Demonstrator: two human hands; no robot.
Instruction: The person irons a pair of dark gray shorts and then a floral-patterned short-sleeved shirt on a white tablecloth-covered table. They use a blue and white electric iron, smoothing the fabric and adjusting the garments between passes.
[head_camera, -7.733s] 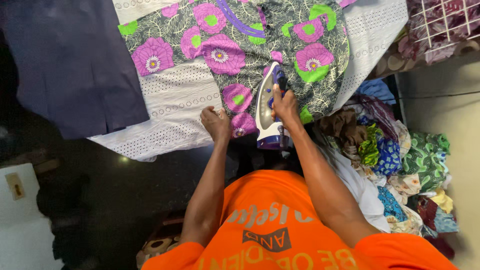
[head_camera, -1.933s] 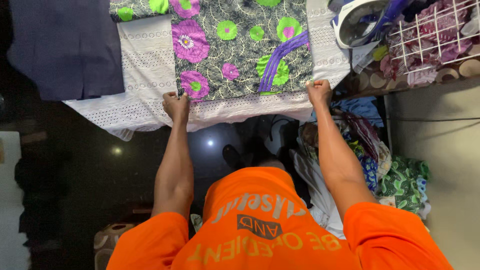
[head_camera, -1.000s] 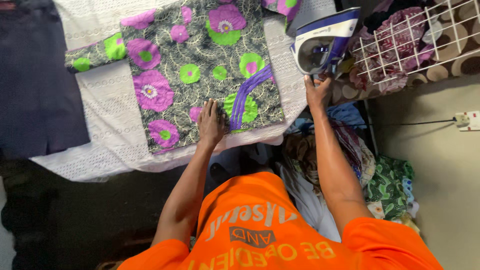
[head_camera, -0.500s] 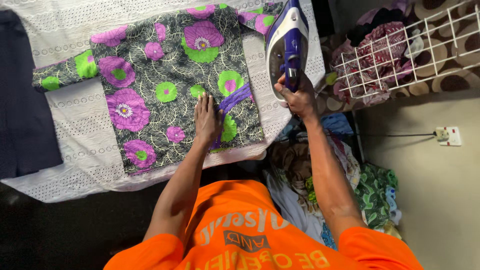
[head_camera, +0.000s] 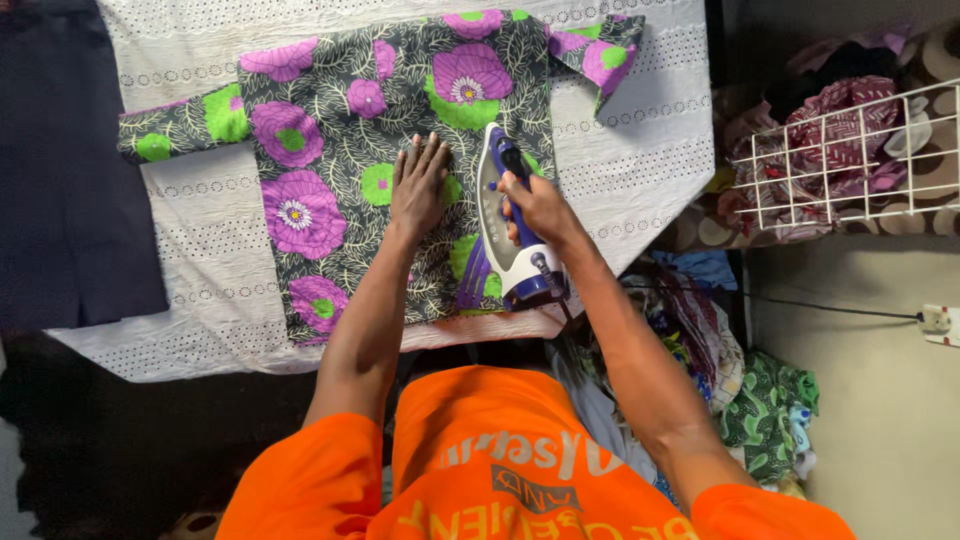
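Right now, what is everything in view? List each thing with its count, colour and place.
floral garment: one, dark with purple and green flowers, spread flat on the white cloth.
white eyelet cloth: one, white, covering the ironing surface.
dark cloth: one, navy, left of the white cloth.
iron: one, white and purple, on the garment's lower right part.
wire rack: one, white, far right, over patterned fabric.
clothes pile: one heap, mixed colours, lower right.
wall socket: one, white, right edge.
orange shirt: one, worn by the person.
left hand: flat on the garment.
right hand: grip closed on the iron's handle.
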